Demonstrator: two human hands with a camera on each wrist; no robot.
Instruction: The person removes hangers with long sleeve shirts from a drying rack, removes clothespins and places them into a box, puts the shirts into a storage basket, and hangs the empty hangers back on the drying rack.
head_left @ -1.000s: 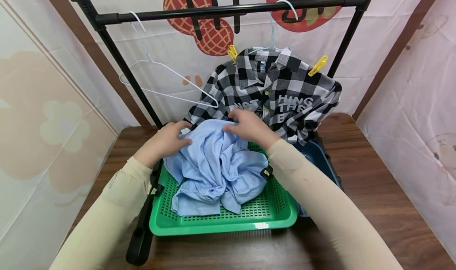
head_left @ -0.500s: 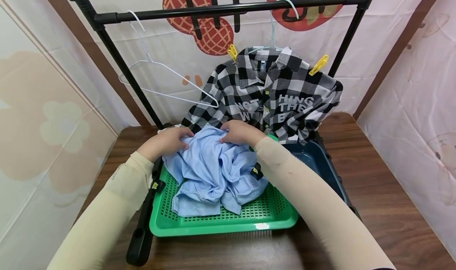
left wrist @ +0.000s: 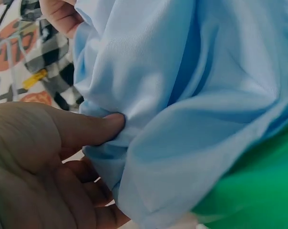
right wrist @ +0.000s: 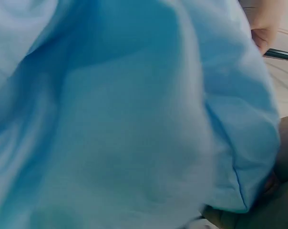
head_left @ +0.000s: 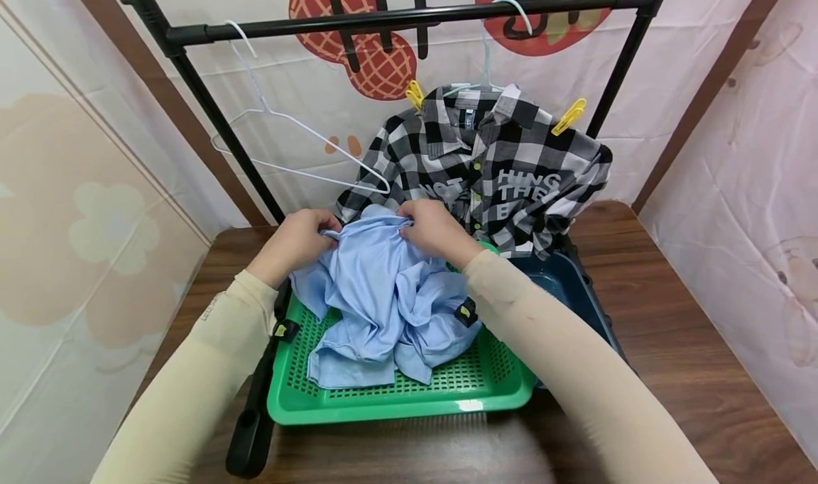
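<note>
A crumpled light blue cloth garment (head_left: 377,299) lies in a green perforated basket (head_left: 409,414), its far edge lifted between the two hands. My left hand (head_left: 299,243) pinches its upper left part; in the left wrist view the thumb of that left hand (left wrist: 44,162) presses on the blue fabric (left wrist: 149,95), with the fingers behind. At the upper right part, my right hand (head_left: 437,230) pinches the same garment. The right wrist view is mostly filled by blue fabric (right wrist: 134,133), with part of the right hand (right wrist: 272,191) at its edge; the fingertips are hidden there.
A black rack (head_left: 409,20) stands over the basket. An unloaded white hanger (head_left: 307,121) hangs at left. A black-and-white checked shirt (head_left: 511,150) hangs at right with yellow clips (head_left: 569,116). A dark blue bin (head_left: 562,285) sits right of the basket on the wooden table (head_left: 677,342).
Both hands have gone from hovering over the garment, through touching it, to pinching its far edge. That edge now rises a little between them. The basket stays in place.
</note>
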